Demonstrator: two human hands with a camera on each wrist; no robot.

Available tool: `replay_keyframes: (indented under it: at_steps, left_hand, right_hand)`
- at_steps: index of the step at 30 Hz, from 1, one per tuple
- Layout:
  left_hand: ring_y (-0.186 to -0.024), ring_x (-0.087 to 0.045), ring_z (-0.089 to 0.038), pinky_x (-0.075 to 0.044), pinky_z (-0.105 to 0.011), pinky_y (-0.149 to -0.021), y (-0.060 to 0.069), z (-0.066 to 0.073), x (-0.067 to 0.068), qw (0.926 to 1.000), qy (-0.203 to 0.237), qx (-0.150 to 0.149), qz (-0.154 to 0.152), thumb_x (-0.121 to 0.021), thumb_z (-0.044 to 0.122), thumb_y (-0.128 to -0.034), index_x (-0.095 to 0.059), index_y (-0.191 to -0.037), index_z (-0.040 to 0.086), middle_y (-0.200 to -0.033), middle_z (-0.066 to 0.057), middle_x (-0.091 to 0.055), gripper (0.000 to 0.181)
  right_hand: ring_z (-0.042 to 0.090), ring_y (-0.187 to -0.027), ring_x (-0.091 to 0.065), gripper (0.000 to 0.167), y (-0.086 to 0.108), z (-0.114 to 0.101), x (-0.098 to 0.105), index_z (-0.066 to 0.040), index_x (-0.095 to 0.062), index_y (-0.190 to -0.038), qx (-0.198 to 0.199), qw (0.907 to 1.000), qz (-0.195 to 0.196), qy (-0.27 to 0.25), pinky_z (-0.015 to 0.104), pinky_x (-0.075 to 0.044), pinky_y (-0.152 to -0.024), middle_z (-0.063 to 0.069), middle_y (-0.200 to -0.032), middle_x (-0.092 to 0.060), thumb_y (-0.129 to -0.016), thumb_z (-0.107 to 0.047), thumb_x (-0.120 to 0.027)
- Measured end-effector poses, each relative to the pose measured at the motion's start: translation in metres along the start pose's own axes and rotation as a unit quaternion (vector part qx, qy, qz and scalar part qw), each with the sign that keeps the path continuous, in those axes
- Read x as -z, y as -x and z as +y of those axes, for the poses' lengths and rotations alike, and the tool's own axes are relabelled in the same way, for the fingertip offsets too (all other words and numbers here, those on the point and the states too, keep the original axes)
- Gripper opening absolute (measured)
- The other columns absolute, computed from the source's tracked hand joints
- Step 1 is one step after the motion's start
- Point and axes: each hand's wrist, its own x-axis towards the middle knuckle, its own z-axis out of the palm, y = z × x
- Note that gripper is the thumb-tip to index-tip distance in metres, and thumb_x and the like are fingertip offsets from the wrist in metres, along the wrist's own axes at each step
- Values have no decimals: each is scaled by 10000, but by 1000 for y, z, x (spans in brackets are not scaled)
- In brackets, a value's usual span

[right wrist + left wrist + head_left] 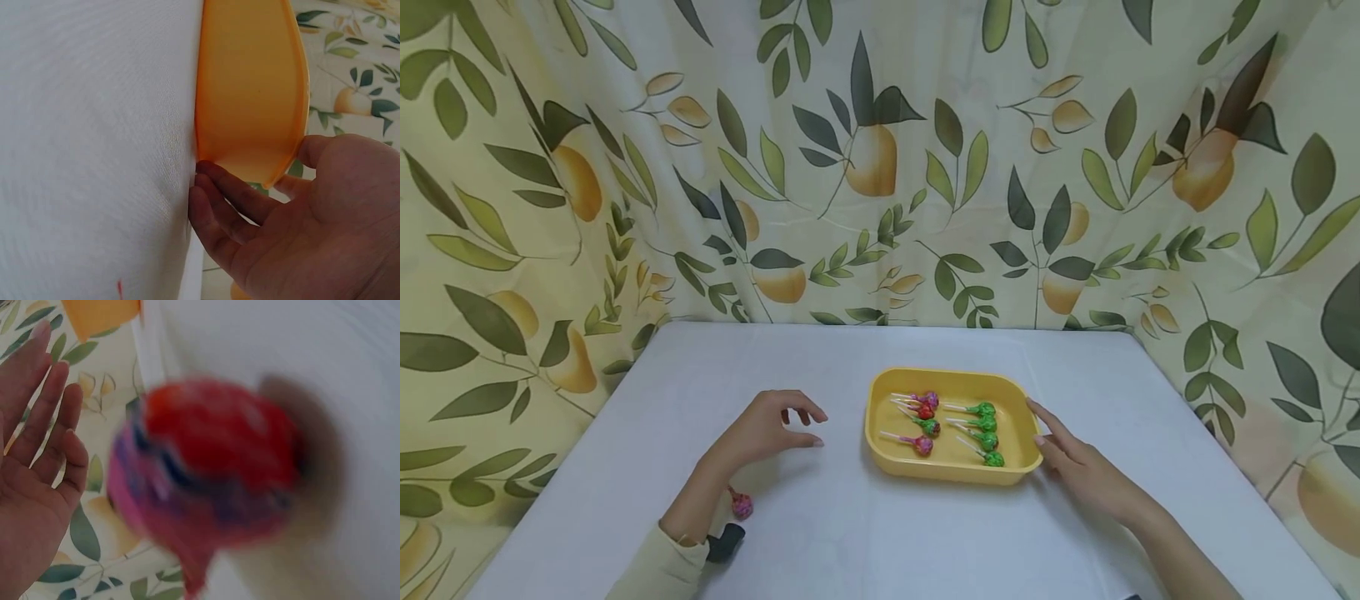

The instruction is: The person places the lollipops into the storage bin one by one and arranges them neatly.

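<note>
A yellow tray (951, 473) stands on the white table. Several lollipops lie in it: green-wrapped ones (983, 423) on the right, mostly pink and red ones (922, 446) on the left, with one green among them. My left hand (775, 425) hovers left of the tray, fingers bent loosely, holding nothing. Beneath that wrist lies another lollipop (741, 504) in a red, pink and purple wrapper, large and blurred in the left wrist view. At the tray's right end, my right hand (1078, 471) touches the rim and outer wall with extended fingers (228, 194).
White cloth covers the table (865, 542). A curtain (880, 167) printed with leaves and fruit hangs behind it and along both sides. Something black (726, 543) sits at the left wrist beside the cream sleeve (658, 567).
</note>
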Motion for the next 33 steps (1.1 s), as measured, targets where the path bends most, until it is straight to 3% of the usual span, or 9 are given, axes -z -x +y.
replay_keyframes:
  at_steps: [6, 12, 22, 33]
  left_hand:
    - [-945, -657, -198, -493, -396, -851, 26, -20, 13, 9989, 68, 144, -441, -906, 187, -816, -799, -1064, 142, -1008, 14, -754, 274]
    - [-984, -649, -192, -483, -367, -871, 50, -29, 28, 9939, 233, 421, -992, -917, 221, -798, -804, -1065, 189, -1042, 55, -753, 291]
    - [-925, -668, -206, -492, -332, -802, 72, -41, 39, 9907, 389, 384, -1249, -933, 212, -766, -811, -1030, 172, -986, 37, -757, 294]
    - [-875, -656, -214, -490, -303, -739, 90, -47, 43, 9927, 424, 273, -1100, -927, 248, -773, -818, -980, 194, -940, 48, -751, 240]
  right_hand:
    - [231, -856, -535, 634, -1, -2, 1, -312, -125, -1671, -39, 9999, -75, -65, 485, -393, -865, 76, -872, -534, -1118, -461, -398]
    - [232, -888, -545, 639, -2, -2, 1, -312, -123, -1671, -59, 9999, -81, 27, 497, -409, -871, 76, -943, -557, -1116, -467, -401]
    - [239, -925, -559, 647, 0, 0, 1, -321, -109, -1672, -147, 9998, -86, 90, 520, -427, -890, 94, -1076, -596, -1114, -476, -399]
    - [235, -898, -550, 648, -2, 2, 1, -316, -101, -1673, -58, 9999, -80, 108, 507, -421, -871, 74, -951, -573, -1116, -474, -392]
